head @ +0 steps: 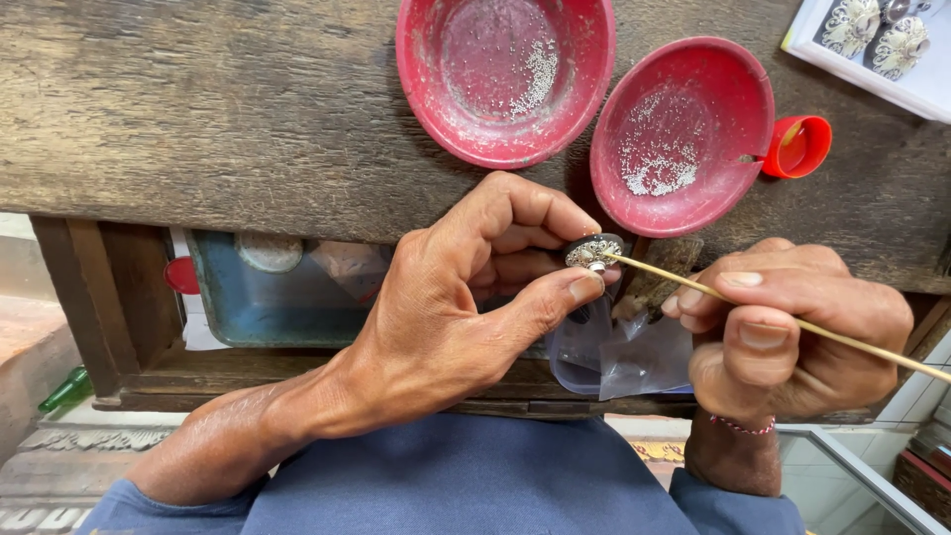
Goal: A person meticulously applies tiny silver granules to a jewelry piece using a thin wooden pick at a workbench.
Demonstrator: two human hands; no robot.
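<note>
Two hands work just below the bench (198, 119) edge: the left hand (466, 307) has its fingers clamped on a small round ornament (592, 251), and the right hand (783, 327) pinches a thin stick (693, 284) whose tip touches it, near two red bowls (505, 79).

Packaging only: clear plastic bag (634, 362) at about 5 o'clock of centre, crumpled, see-through grey. White flat box (916, 84) at 2 o'clock, frame corner, holding silver ornaments. No labels, signs, screens.
</note>
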